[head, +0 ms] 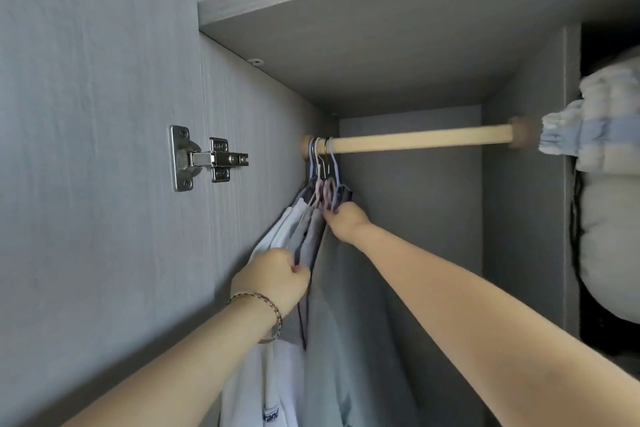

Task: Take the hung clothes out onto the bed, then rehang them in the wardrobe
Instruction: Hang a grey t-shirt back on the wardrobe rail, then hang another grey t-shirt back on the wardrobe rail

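While the hung clothes (304, 236) hang bunched on hangers (325, 184) at the left end of the rod (415, 139), the left hand (277, 274) grips their fabric and the right hand (346, 220) pinches the hanger necks. All hooks sit on the rod. Judgement: removal not yet done, with rehanging to follow.

Home bedroom: wardrobe rail (415, 139), hung clothes (304, 229).
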A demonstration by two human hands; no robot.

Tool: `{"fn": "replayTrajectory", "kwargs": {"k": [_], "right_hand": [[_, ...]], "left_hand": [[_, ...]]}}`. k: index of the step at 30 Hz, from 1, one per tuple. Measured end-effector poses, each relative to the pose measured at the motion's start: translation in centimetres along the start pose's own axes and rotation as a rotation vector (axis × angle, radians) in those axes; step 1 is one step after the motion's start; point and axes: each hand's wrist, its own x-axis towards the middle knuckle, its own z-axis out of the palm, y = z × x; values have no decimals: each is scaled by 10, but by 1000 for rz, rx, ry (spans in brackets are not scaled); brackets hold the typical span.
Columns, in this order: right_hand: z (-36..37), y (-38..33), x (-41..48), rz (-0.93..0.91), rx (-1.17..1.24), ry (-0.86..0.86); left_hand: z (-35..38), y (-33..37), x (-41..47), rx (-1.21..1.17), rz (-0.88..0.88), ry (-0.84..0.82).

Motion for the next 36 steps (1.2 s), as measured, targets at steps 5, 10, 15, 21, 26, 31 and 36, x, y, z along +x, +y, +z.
{"fn": "replayTrajectory", "kwargs": {"k": [5, 10, 15, 21, 26, 31, 36], "right_hand": [[1, 35, -71, 87, -61, -19], [-18, 79, -196, 334, -128, -124], [-58, 148, -374, 651, -199, -83], [-119, 201, -653, 1120, -280, 64], [-145, 193, -877, 1529, -251, 170], [-141, 166, -1104, 1839, -171, 456], [-132, 142, -1310, 2019, -21, 882]], "left_hand": [[-1, 17, -38, 79, 180, -138], [32, 44, -108, 65, 296, -590], [83, 85, -230, 72, 538, -891], [118, 157, -435, 34, 947, -1148], [104, 218, -620, -61, 1260, -1296], [65, 263, -821, -86, 1577, -1402], [19, 297, -1022, -132, 1842, -1421]]}}
